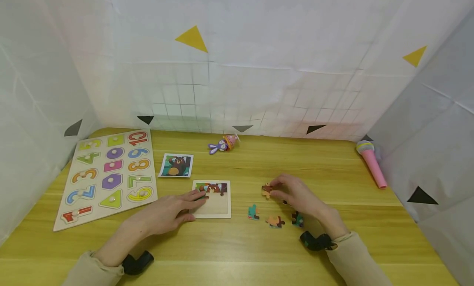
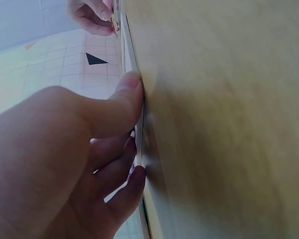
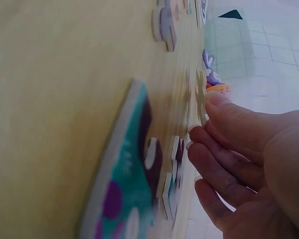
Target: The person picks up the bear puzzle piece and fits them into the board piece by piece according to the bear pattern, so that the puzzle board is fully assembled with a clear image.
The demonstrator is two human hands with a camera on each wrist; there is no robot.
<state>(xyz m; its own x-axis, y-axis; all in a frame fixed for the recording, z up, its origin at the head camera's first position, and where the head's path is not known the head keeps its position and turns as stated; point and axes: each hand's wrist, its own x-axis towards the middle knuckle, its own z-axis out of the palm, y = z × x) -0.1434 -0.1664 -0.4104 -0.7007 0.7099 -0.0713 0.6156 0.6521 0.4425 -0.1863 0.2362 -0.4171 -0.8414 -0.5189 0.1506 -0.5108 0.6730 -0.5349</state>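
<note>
My right hand (image 1: 300, 195) pinches a brown and orange jigsaw piece (image 1: 266, 190) between thumb and forefinger; in the right wrist view the piece is raised on edge at the fingertips. My left hand (image 1: 166, 214) rests on the left side of a pale puzzle tray (image 1: 228, 199), its fingers reaching over the rim and the thumb at the lower left edge. Bear-picture pieces (image 1: 212, 188) fill the tray's top part, and bare wood shows below. Near the right hand lie a teal piece (image 1: 253, 212), an orange-brown piece (image 1: 275, 222) and a dark teal piece (image 1: 297, 219). Another is partly hidden under that hand.
A bear picture card (image 1: 176, 165) lies behind the tray. On the left is a number and shape board (image 1: 105, 170). A purple rabbit toy (image 1: 224, 144) lies at the back, and a pink microphone (image 1: 373, 164) at the far right. White sheeting (image 1: 259, 92) encloses the table.
</note>
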